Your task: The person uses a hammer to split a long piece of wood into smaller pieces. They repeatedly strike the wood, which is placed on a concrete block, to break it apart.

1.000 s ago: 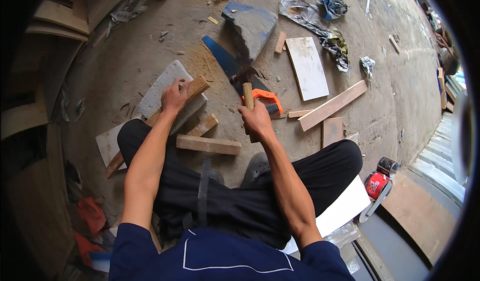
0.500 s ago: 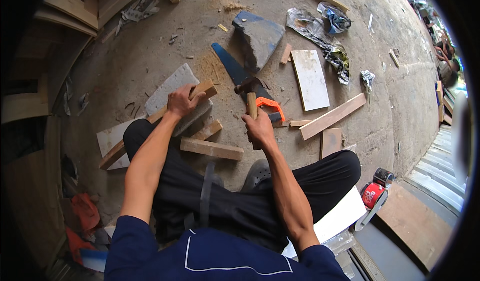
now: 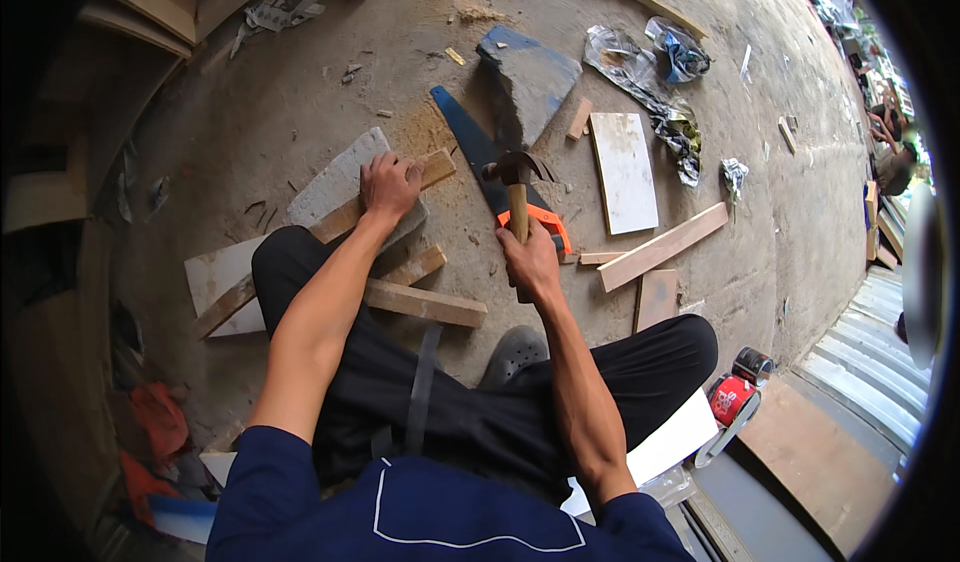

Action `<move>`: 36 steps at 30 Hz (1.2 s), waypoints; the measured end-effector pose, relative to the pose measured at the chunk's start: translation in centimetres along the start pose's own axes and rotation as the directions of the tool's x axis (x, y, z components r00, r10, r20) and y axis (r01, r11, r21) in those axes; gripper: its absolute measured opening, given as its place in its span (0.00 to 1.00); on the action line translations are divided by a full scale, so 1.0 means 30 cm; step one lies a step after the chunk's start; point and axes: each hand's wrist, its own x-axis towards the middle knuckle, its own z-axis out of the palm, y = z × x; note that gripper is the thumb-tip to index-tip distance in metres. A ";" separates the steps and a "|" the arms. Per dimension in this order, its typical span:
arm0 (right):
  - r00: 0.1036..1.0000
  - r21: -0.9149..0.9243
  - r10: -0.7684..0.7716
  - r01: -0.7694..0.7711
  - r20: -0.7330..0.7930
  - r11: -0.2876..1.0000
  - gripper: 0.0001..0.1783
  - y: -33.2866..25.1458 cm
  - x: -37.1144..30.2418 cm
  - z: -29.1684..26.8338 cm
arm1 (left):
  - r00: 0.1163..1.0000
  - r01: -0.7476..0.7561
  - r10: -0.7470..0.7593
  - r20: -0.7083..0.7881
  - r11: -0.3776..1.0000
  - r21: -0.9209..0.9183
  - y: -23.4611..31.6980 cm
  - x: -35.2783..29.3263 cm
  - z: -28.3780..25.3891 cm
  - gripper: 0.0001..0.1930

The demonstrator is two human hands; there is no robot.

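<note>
My left hand [image 3: 391,186] grips a long wooden strip [image 3: 438,168] near its far end, fingers bent over the top. The strip slants across a grey stone slab [image 3: 342,172], its other end over a white board [image 3: 215,268] by my left knee. In my right hand [image 3: 533,265] is a claw hammer [image 3: 518,194], held by its wooden handle with the head up and the claw pointing right. Behind the hammer, a hand saw [image 3: 468,142] with a blue blade and orange handle lies on the floor, partly hidden.
Short wood blocks [image 3: 425,303] lie before my legs. A larger blue-stained stone [image 3: 535,87] stands beyond the saw. At right are a white panel [image 3: 625,172], a plank [image 3: 665,247] and crumpled plastic [image 3: 680,137]. Tape rolls [image 3: 733,399] sit by my right knee.
The hammer head has tipped upright and turned, its claw now clearer. My left hand has gone from wrapping the strip to lying more over its top. The view has shifted slightly.
</note>
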 end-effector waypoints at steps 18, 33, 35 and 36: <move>0.950 -0.430 -0.301 0.308 0.085 0.849 0.13 -0.074 0.181 0.100 | 0.990 0.118 -0.114 0.081 0.992 -0.039 0.011 0.039 0.012 0.19; 0.940 -0.521 -0.309 0.338 0.146 0.783 0.12 -0.266 0.187 0.089 | 0.982 0.150 -0.144 0.119 0.988 -0.045 0.012 0.051 -0.022 0.18; 0.946 -0.673 -0.184 0.320 0.268 0.667 0.13 -0.114 0.257 0.048 | 0.986 0.142 -0.135 0.094 0.987 -0.072 0.031 0.053 -0.015 0.18; 0.952 -0.685 -0.153 0.296 0.263 0.666 0.13 -0.061 0.249 0.045 | 0.987 0.139 -0.133 0.088 0.988 -0.073 0.026 0.042 -0.010 0.18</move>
